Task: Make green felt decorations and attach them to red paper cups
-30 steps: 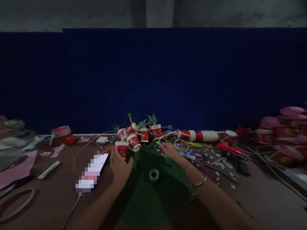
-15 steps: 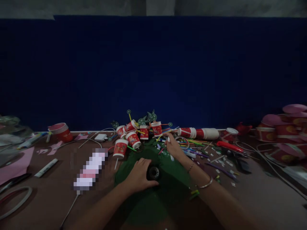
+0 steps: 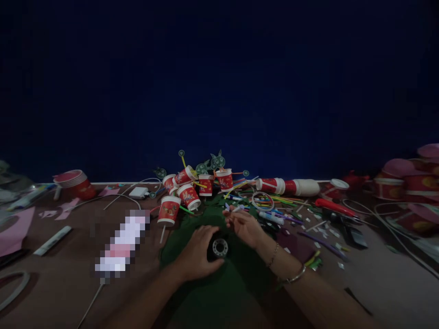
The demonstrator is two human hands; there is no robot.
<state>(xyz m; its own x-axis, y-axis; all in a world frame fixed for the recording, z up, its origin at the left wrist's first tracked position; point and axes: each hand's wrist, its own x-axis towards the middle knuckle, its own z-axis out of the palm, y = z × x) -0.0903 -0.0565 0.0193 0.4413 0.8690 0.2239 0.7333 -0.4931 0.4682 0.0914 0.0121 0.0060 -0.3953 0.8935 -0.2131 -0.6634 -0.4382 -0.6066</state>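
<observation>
My left hand point(image 3: 197, 252) lies on a dark green sheet point(image 3: 219, 288) with its fingers curled round a small tape roll point(image 3: 220, 247). My right hand point(image 3: 244, 225) hovers just right of the roll, palm up, with a thin white stick point(image 3: 236, 209) pinched in its fingers. A bangle and a thin bracelet sit on that wrist. Behind both hands is a cluster of red paper cups point(image 3: 187, 194) with coloured straws and green cut-outs stuck in them.
Loose straws and paper scraps point(image 3: 291, 219) litter the brown table on the right, with a red-handled tool point(image 3: 331, 206) and stacked cups point(image 3: 286, 186) lying flat. A blurred phone point(image 3: 121, 244) lies to the left, more cups point(image 3: 73, 183) far left. A dark blue backdrop stands behind.
My left hand moved from beside a cup onto the tape roll. My right hand reached into the straws, then drew back toward the roll with a white stick. The camera tilted down.
</observation>
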